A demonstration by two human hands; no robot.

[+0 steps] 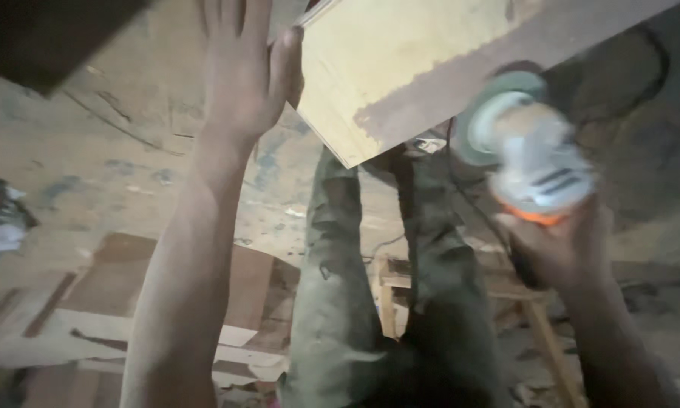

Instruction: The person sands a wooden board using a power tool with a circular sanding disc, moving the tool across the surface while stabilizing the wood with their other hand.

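Head view: left hand (242, 72) is spread flat, palm pressed against the edge of a pale yellow plywood board (385, 68); fingers open, gripping nothing. Right hand (563, 245) is closed around the body of a white and orange handheld disc sander (529, 155), whose round grey-green disc lies just beside the board's brown unfinished strip. Below the board's corner are the person's olive-green trouser legs (355, 287). A wooden stool frame (521, 302) stands near the right leg. Brown flat panels (166, 295) lie at lower left on the dusty floor (91, 181).
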